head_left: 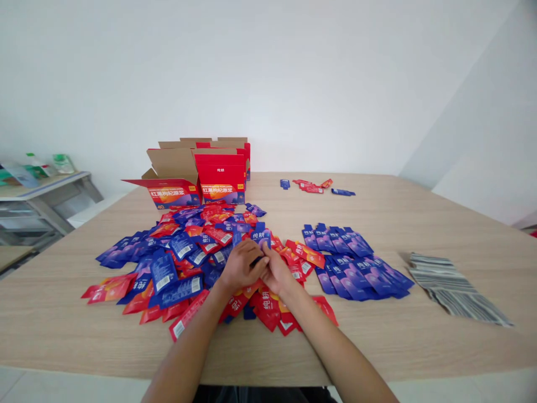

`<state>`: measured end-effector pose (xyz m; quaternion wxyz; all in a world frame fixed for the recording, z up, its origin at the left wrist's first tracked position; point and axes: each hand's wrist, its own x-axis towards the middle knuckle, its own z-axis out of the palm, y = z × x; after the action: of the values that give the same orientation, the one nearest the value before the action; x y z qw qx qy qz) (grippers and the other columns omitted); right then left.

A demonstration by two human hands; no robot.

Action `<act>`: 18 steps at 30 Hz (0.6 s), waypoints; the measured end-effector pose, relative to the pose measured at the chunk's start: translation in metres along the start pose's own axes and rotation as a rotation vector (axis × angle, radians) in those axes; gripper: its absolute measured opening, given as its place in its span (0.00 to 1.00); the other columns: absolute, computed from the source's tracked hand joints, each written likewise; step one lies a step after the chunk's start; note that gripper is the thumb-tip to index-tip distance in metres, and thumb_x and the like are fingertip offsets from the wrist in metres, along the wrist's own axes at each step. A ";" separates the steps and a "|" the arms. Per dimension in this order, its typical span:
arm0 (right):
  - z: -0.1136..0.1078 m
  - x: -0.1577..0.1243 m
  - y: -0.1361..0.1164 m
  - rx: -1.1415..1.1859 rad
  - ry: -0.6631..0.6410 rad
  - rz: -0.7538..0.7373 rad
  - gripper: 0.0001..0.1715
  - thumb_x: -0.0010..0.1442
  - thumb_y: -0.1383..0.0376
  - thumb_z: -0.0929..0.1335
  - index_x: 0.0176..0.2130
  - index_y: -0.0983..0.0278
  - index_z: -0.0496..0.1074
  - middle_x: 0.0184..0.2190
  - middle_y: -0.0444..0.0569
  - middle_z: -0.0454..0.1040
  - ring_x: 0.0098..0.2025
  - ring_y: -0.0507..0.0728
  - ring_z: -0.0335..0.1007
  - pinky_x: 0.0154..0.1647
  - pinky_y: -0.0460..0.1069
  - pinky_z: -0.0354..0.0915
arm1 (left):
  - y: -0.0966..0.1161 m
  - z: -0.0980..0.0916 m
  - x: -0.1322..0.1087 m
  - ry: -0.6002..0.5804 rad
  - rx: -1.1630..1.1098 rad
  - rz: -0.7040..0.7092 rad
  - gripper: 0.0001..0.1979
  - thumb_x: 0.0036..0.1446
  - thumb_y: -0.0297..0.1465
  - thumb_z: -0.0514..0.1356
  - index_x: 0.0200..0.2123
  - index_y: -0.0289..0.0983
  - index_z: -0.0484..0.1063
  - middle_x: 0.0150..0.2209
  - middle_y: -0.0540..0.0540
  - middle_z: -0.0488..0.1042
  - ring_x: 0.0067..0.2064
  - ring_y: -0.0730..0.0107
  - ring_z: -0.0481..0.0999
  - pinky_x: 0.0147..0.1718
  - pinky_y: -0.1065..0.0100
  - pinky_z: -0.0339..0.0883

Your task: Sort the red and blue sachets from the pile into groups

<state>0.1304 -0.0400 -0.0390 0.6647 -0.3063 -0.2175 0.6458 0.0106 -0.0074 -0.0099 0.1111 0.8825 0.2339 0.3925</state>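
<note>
Both of my hands meet over a heap of red and blue sachets. A blue sachet (pixel 260 234) stands up from between them, its printed side facing me. My right hand (pixel 277 273) is closed, thumb against the lower part of that sachet. Beside it my left hand (pixel 242 263) curls with bent fingers, and another blue sachet (pixel 237 234) shows just above its knuckles; whether it is gripped is hard to see. Red sachets (pixel 268 308) lie loose under my wrists. To the right, blue sachets (pixel 364 277) lie fanned in overlapping rows.
Open red cartons (pixel 222 179) stand at the back left, behind the heap. Several red sachets (pixel 311 186) and a few blue ones (pixel 343 192) lie far back. A striped cloth (pixel 457 288) is at the right. A side table (pixel 46 187) with packets stands at far left.
</note>
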 end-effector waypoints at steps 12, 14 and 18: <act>0.002 0.002 -0.003 -0.135 0.058 -0.152 0.22 0.48 0.51 0.80 0.34 0.61 0.74 0.29 0.47 0.80 0.38 0.62 0.81 0.40 0.57 0.79 | -0.037 0.003 -0.002 0.363 0.379 -0.536 0.23 0.61 0.34 0.58 0.57 0.32 0.66 0.60 0.28 0.63 0.65 0.44 0.62 0.61 0.43 0.60; 0.005 0.001 -0.003 -0.121 0.072 -0.167 0.24 0.51 0.45 0.77 0.34 0.61 0.73 0.28 0.47 0.79 0.38 0.62 0.81 0.40 0.57 0.80 | -0.039 0.000 -0.003 0.340 0.402 -0.574 0.25 0.61 0.34 0.58 0.59 0.31 0.65 0.60 0.27 0.64 0.63 0.43 0.63 0.60 0.43 0.60; 0.006 0.000 -0.009 -0.004 0.072 -0.118 0.23 0.57 0.45 0.74 0.35 0.61 0.73 0.29 0.47 0.81 0.39 0.61 0.82 0.41 0.57 0.80 | -0.035 -0.009 -0.002 0.398 0.435 -0.554 0.23 0.63 0.40 0.57 0.57 0.33 0.68 0.59 0.29 0.66 0.63 0.43 0.64 0.61 0.44 0.59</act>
<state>0.1330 -0.0394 -0.0285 0.7084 -0.3173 -0.2125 0.5936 -0.0085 0.0221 -0.0182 -0.0240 0.6958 0.5575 0.4523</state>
